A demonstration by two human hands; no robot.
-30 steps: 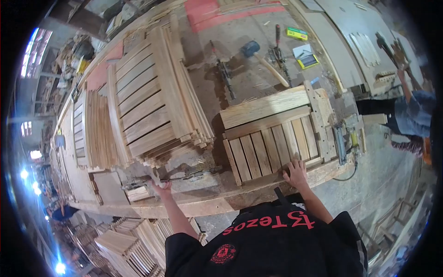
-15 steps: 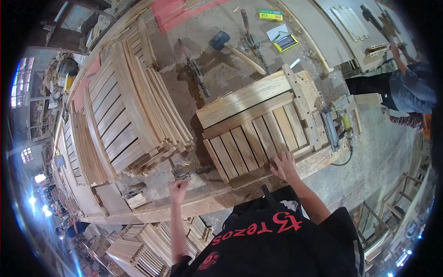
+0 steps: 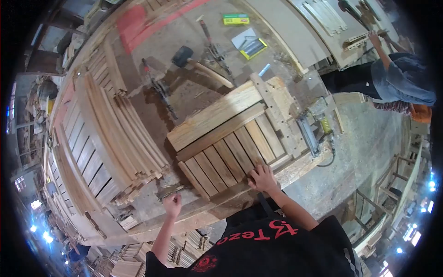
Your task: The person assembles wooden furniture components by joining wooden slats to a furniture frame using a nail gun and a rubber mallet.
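Before me lies a slatted wooden panel (image 3: 217, 161), its slats set side by side with dark gaps between them. My right hand (image 3: 263, 177) rests on the panel's near edge, fingers stretched out over the slats. A wider wooden board (image 3: 214, 117) runs along the far side, and a drilled wooden strip (image 3: 274, 113) borders the right end. To the left of the panel, my left hand (image 3: 173, 204) is closed just above the bench's near side; whatever its fingers may hold is hidden. A dark metal tool (image 3: 170, 191) lies right beyond that hand.
Stacked slatted panels (image 3: 106, 143) fill the bench's left. Farther back are a mallet (image 3: 203, 67), two bar clamps (image 3: 159, 87) (image 3: 214, 48) and a yellow box (image 3: 253, 48). A nail gun (image 3: 311, 131) sits at right. Another person (image 3: 392, 76) works at the far right.
The view has turned, so the bench things appear shifted left. My left hand is slightly nearer the panel, still closed. My right hand stays on the panel's near edge.
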